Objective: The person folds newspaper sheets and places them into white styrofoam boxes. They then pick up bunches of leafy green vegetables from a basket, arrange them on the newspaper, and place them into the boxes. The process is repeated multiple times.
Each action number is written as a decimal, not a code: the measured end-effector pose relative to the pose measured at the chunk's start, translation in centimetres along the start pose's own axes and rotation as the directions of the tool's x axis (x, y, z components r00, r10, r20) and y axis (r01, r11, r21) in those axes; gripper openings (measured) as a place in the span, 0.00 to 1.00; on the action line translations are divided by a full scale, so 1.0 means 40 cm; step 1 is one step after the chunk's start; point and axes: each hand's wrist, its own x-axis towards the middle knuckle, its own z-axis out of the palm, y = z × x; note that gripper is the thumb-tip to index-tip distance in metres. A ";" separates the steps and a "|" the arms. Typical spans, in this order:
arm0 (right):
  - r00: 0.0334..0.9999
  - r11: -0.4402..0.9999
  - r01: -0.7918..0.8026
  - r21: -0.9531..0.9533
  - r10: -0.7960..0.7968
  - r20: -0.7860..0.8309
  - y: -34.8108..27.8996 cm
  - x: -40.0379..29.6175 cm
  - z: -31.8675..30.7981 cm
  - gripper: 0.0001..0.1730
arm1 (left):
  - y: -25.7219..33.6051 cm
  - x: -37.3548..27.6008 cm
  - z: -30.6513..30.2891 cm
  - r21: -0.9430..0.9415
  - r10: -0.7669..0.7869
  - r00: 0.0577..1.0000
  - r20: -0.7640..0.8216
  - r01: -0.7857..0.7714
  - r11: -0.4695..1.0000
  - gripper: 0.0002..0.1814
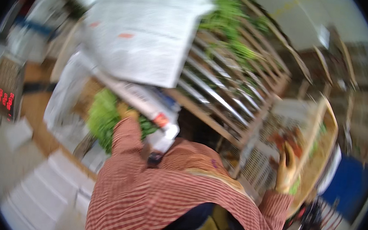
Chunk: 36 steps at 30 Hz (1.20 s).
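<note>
In the head view my left hand (128, 110) reaches in among green leafy vegetables (103, 117), which look like lettuce. Its fingers are blurred and partly hidden, so I cannot tell whether they grip the leaves. Off to the right, my right hand (286, 171) hangs over a perforated plastic crate (258, 167), fingers apart and nothing visible in it. Blurred reddish-brown items (286, 140) lie in that crate just beyond the fingertips. Along this hand's right side runs the rim of a large shallow basket (320, 153) with some green bits inside.
A slatted wooden rack (210, 114) bearing leafy greens (226, 23) stands ahead, beside large printed paper sheets (138, 38). At left are a scale with a red digital display (6, 99) and clear plastic bags (63, 84). White boxes (39, 194) sit lower left.
</note>
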 end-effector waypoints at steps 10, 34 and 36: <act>0.853 0.973 0.150 -0.174 -0.216 -0.476 0.171 0.325 -0.577 0.17 | -0.075 -0.102 -0.183 -0.365 -0.166 0.958 -0.232 0.073 0.928 0.26; 0.937 0.120 0.329 -0.937 -0.168 0.307 0.311 0.833 -0.369 0.15 | 0.483 -0.564 -0.385 -0.800 -0.021 0.989 0.148 0.132 0.586 0.24; 0.918 0.211 0.308 -0.928 -0.324 0.231 0.292 0.819 -0.385 0.12 | 0.448 -0.543 -0.339 -0.665 0.145 0.986 -0.082 -0.163 0.728 0.24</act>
